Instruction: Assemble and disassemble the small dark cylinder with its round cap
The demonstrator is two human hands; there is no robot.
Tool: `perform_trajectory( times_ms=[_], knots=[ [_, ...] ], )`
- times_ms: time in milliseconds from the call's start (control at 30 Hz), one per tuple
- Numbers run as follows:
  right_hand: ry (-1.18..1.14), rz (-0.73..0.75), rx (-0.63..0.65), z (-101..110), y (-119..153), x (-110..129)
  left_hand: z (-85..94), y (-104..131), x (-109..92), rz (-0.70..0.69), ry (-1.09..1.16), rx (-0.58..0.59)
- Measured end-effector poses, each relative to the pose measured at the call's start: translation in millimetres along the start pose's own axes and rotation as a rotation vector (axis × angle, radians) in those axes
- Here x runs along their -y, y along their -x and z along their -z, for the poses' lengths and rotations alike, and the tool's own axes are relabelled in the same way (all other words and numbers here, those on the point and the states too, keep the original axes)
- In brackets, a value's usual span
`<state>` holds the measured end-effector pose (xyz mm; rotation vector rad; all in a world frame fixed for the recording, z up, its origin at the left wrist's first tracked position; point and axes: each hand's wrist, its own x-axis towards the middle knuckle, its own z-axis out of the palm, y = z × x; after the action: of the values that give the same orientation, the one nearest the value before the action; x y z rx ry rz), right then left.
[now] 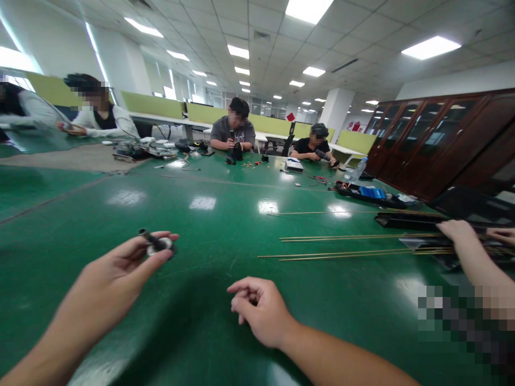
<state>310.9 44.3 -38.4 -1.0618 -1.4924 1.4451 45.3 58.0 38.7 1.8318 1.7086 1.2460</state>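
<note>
My left hand (116, 271) is raised over the green table at the left, its thumb and fingers closed around a small round black-and-white part (161, 245). A short dark tube sticks up from that part, towards the upper left. Its underside is partly hidden by my fingers, and I cannot tell its exact kind. Lower and further right, my right hand (263, 311) hovers over the table with loosely curled fingers and a gap between thumb and index finger. Nothing shows in it.
Thin brass-coloured rods (341, 256) lie to the right, by another person's hands (458, 231). Behind them sits a black tray (370, 194) of tools, near a plastic bottle (357, 170). Several people work around the green table (209, 225). Electronic parts (140, 149) crowd its far left.
</note>
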Motion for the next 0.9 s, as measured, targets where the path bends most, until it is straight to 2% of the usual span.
perform_trajectory(
  times_ms=[67,167,233,333,567,700,900],
  knots=[
    [0.0,0.036,-0.069,2.5,-2.2,0.3,-23.7,0.2,-3.4,-0.059,0.077,0.121],
    [0.064,0.099,-0.089,2.9,-2.1,1.5,-51.3,13.9,-2.6,-0.308,-0.048,0.301],
    [0.175,0.136,-0.078,0.9,-0.3,2.4,-59.8,25.4,3.6,-0.409,-0.121,0.442],
    [0.329,0.179,-0.076,-2.8,2.2,3.4,-62.0,35.4,15.9,-0.442,-0.105,0.562],
    [0.427,0.178,-0.071,-4.7,2.5,5.7,-63.6,31.9,28.3,-0.395,-0.047,0.508],
    [0.49,0.195,-0.036,-4.6,3.6,7.9,-66.1,32.8,29.0,-0.385,-0.003,0.535],
    [0.501,0.202,-0.05,-5.1,3.3,9.4,-66.4,35.7,24.6,-0.386,0.047,0.544]
  ],
)
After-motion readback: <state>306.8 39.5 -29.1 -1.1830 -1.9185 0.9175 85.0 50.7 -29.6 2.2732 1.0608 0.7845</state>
